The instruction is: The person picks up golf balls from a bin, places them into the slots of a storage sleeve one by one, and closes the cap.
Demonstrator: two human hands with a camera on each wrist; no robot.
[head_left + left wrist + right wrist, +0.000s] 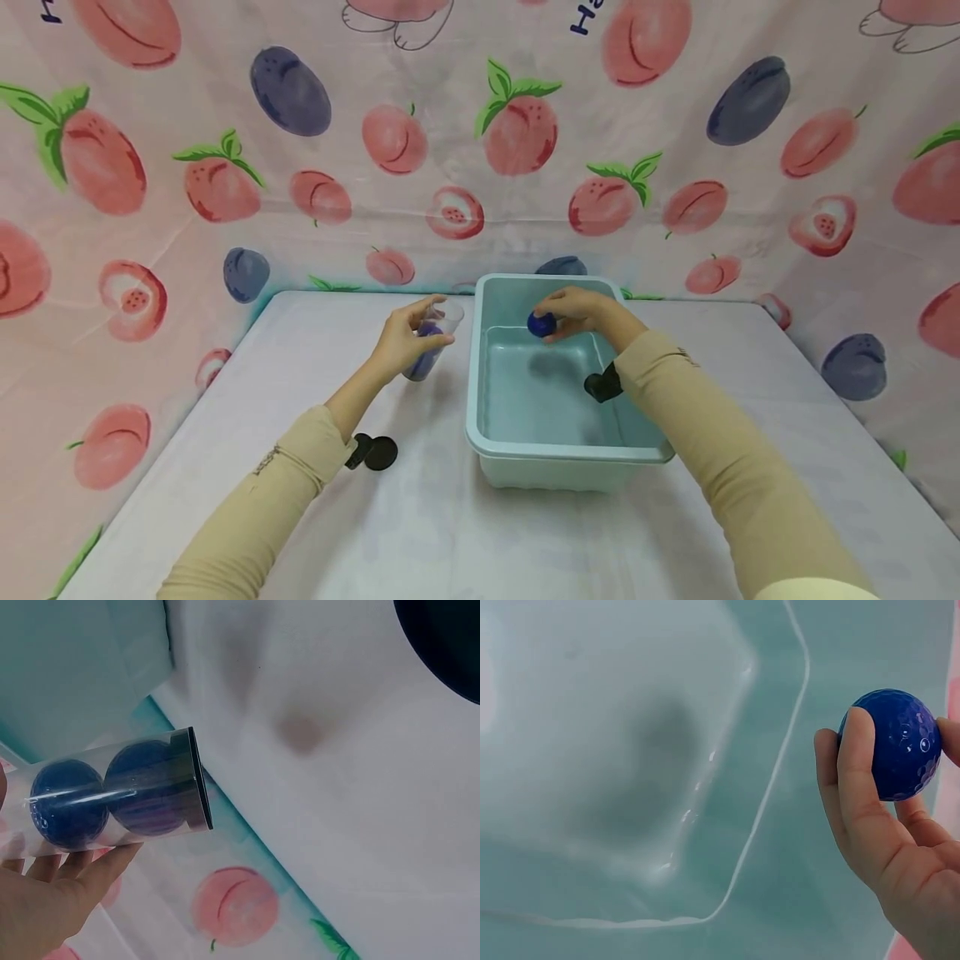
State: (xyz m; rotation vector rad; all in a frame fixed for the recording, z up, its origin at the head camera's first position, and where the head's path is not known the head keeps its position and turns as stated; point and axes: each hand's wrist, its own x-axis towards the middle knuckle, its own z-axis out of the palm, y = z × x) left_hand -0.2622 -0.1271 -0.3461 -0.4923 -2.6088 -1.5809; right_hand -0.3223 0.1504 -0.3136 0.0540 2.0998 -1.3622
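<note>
My left hand (405, 340) grips a clear plastic tube (444, 317), tilted, to the left of the basin. Two blue balls (69, 802) lie in a row inside the tube, which has a dark cap at its lower end in the left wrist view. Over the pale teal basin (474, 400), my right hand (579, 311) holds a blue golf ball (542, 324) between thumb and fingers. Dimples show on that golf ball (900, 746) in the right wrist view. The visible basin floor bears a shadow below the ball.
A round black lid (381, 453) lies on the white table (435, 533) near my left sleeve. Behind the table hangs a fruit-patterned cloth (517, 225). Dark wrist cameras stick out beneath both sleeves, the right one (602, 385) hanging over the basin.
</note>
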